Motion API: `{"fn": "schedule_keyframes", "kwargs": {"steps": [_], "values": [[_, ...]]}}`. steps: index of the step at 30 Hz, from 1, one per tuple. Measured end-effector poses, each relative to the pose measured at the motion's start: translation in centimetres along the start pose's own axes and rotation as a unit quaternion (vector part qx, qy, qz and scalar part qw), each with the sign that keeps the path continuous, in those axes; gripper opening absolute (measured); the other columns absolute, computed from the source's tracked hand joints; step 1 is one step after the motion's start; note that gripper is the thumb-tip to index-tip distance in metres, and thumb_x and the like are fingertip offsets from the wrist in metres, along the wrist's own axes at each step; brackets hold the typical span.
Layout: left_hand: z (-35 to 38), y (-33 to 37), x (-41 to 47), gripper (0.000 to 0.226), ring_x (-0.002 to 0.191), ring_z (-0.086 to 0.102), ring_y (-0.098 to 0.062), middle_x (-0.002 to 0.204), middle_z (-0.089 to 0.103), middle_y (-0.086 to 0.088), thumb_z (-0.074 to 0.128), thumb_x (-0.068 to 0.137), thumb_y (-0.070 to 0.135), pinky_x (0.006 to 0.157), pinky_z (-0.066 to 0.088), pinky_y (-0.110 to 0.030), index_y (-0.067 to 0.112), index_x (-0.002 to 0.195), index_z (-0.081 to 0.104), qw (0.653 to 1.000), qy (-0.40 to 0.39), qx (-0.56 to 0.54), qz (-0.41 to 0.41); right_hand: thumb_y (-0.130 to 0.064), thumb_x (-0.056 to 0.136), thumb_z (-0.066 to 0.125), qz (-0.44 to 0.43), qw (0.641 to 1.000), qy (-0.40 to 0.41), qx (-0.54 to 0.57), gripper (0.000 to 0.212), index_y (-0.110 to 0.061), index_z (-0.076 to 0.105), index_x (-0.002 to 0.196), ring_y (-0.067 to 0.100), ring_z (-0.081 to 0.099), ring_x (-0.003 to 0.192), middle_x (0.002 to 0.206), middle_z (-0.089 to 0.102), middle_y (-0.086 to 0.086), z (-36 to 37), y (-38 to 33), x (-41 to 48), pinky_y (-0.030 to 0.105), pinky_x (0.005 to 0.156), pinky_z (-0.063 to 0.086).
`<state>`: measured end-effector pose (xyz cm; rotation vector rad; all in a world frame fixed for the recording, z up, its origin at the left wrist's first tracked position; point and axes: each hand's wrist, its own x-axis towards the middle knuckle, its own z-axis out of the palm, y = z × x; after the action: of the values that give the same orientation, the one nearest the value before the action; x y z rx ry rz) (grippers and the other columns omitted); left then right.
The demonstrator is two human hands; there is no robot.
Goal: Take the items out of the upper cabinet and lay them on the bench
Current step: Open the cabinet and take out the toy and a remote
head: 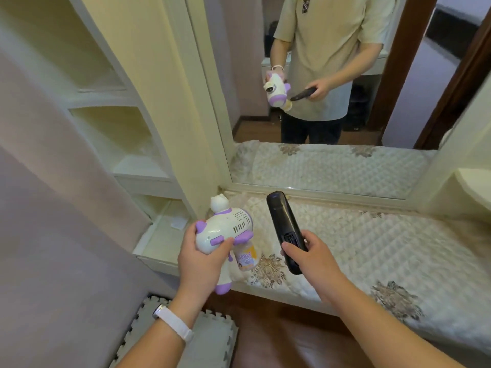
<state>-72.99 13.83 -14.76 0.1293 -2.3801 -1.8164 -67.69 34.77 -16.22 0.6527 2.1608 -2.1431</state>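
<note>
Left hand (198,257) closed round a white and purple bubble gun (225,229), small bottle (246,257) under it, right hand (309,257) gripping a black remote (285,229), both held above the quilted bench (372,251), mirror (332,75) behind, shelves (119,123) at left

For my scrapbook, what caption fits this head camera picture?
Left hand holds a purple-white bubble toy, right hand a black remote, above the quilted bench.
</note>
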Motion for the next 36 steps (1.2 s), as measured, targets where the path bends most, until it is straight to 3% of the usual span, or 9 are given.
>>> {"fn": "schedule_keyframes", "kwargs": {"steps": [5,11,15,20,22,26,29,33,36], "values": [[3.4,-0.4,2.5,0.042,0.064,0.067,-0.001,0.096,0.066,0.009,0.083,0.072,0.019,0.069,0.059,-0.042,0.039,0.095,0.054,1.0,-0.001,0.019,-0.022,-0.022,0.089,0.068,0.027,1.0,0.005,0.014,0.019,-0.027,0.061,0.105,0.022,0.069,0.08,0.095,0.073,0.008,-1.7,1.1,3.3,0.03,0.065,0.053],[5.8,-2.3,6.5,0.042,0.06,0.068,-0.007,0.093,0.066,0.006,0.081,0.075,0.009,0.048,0.055,-0.027,0.025,0.101,0.052,0.999,-0.006,0.0,-0.049,-0.02,0.089,0.069,0.047,0.999,0.003,-0.011,0.018,-0.022,0.06,0.105,0.025,0.069,0.077,0.09,0.074,0.009,-1.9,1.1,8.3,0.033,0.065,0.054],[7.0,-4.4,10.3,0.043,0.061,0.069,-0.015,0.094,0.066,0.0,0.082,0.072,0.005,0.053,0.055,-0.026,0.02,0.1,0.052,0.998,-0.011,-0.017,-0.056,-0.019,0.089,0.069,0.058,0.998,0.004,-0.037,0.018,-0.02,0.059,0.104,0.032,0.069,0.082,0.091,0.073,0.012,-0.7,1.3,12.4,0.035,0.065,0.055],[8.5,-8.1,15.8,0.048,0.077,0.069,-0.04,0.101,0.063,-0.01,0.084,0.062,0.018,0.06,0.058,-0.055,0.033,0.09,0.049,0.994,-0.02,-0.042,-0.102,-0.022,0.087,0.07,0.108,0.991,0.007,-0.074,0.022,-0.022,0.055,0.103,0.03,0.07,0.083,0.092,0.072,0.012,1.1,2.8,17.3,0.039,0.071,0.056],[9.2,-9.8,17.8,0.051,0.08,0.07,-0.038,0.103,0.064,-0.011,0.085,0.057,0.027,0.063,0.059,-0.054,0.035,0.093,0.049,0.991,-0.025,-0.039,-0.125,-0.022,0.086,0.07,0.129,0.987,0.013,-0.089,0.023,-0.021,0.054,0.102,0.031,0.07,0.084,0.095,0.071,0.013,1.9,3.7,19.3,0.038,0.071,0.055],[10.5,-12.2,20.6,0.05,0.081,0.066,-0.02,0.101,0.062,-0.01,0.083,0.068,0.003,0.059,0.053,-0.02,0.026,0.094,0.047,0.989,-0.027,-0.047,-0.134,-0.024,0.084,0.07,0.168,0.979,0.027,-0.115,0.025,-0.019,0.053,0.102,0.025,0.069,0.085,0.099,0.067,0.011,3.6,5.5,22.8,0.035,0.07,0.057],[11.4,-14.1,22.3,0.048,0.082,0.063,-0.018,0.104,0.06,-0.013,0.083,0.07,0.003,0.061,0.051,-0.017,0.023,0.095,0.047,0.988,-0.025,-0.045,-0.146,-0.023,0.085,0.07,0.189,0.972,0.031,-0.134,0.026,-0.017,0.054,0.104,0.022,0.068,0.082,0.099,0.065,0.01,4.7,6.3,24.8,0.029,0.061,0.056],[12.4,-15.5,24.0,0.052,0.085,0.069,-0.021,0.105,0.062,-0.01,0.085,0.067,0.011,0.07,0.059,-0.032,0.024,0.102,0.049,0.986,0.0,-0.072,-0.15,-0.024,0.085,0.071,0.205,0.969,0.035,-0.134,0.026,-0.018,0.055,0.104,0.025,0.069,0.081,0.1,0.067,0.012,5.9,7.4,27.2,0.031,0.061,0.056],[13.4,-15.7,24.8,0.05,0.08,0.065,0.0,0.102,0.058,-0.002,0.08,0.073,-0.005,0.066,0.05,-0.011,0.017,0.103,0.047,0.986,0.007,-0.088,-0.142,-0.026,0.084,0.072,0.214,0.967,0.034,-0.133,0.027,-0.019,0.055,0.104,0.026,0.069,0.081,0.1,0.067,0.011,6.7,8.2,28.9,0.036,0.065,0.059]]}}
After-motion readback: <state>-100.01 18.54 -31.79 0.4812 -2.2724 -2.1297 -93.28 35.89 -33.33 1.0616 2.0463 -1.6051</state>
